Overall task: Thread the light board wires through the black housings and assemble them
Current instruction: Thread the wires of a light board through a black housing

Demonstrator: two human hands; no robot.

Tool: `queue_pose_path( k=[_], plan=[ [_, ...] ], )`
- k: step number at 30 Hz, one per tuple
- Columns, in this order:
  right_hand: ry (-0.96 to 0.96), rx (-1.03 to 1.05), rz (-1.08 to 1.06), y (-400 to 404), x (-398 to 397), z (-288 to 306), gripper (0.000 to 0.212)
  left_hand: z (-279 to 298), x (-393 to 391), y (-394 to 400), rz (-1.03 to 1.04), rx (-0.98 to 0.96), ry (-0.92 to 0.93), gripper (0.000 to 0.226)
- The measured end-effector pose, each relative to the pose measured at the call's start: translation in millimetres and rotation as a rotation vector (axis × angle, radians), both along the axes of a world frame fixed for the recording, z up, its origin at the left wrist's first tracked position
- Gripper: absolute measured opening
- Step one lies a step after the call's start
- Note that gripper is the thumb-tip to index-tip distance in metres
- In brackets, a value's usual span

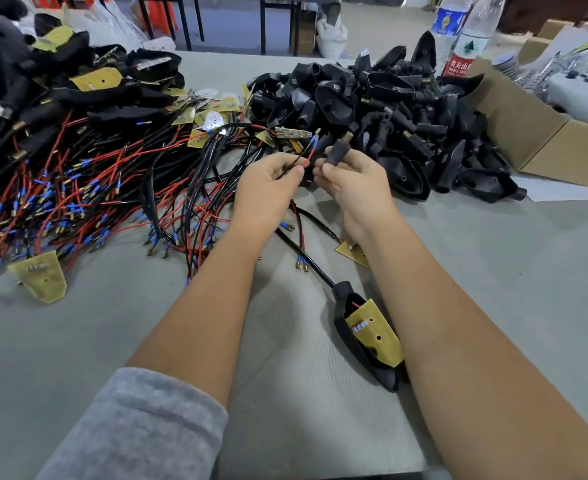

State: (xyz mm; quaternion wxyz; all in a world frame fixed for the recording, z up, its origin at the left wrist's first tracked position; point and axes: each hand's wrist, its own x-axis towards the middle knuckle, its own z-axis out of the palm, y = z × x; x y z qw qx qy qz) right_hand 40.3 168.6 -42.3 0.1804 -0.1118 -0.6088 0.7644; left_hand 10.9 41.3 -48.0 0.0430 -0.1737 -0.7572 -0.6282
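while pinched, red-black wires [303,161] meet black housing [337,152].

The right hand [353,183] covers most of the black housing [337,152] it grips; only the stem end shows. The wire pair [306,157] vanishes inside the left hand [268,188]. The right forearm hides part of a yellow board [353,252]. Both water bottles [472,32] lose their tops at the upper edge.
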Motion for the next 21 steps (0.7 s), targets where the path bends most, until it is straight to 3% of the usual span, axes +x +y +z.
queue_pose_path(
  k=[3,9,15,21],
  plan=[
    [0.030,-0.180,0.069,-5,3,3,0.019,2,3,-1,-0.060,0.005,0.008,0.020],
    [0.044,-0.208,0.096,-3,7,5,0.008,3,5,-4,-0.097,-0.062,0.002,0.022],
    [0.051,-0.379,0.057,6,4,4,0.009,4,5,-6,-0.101,-0.069,-0.030,0.023],
    [0.057,-0.363,0.118,7,3,2,0.008,3,4,-5,-0.104,-0.084,-0.027,0.024]
  ],
)
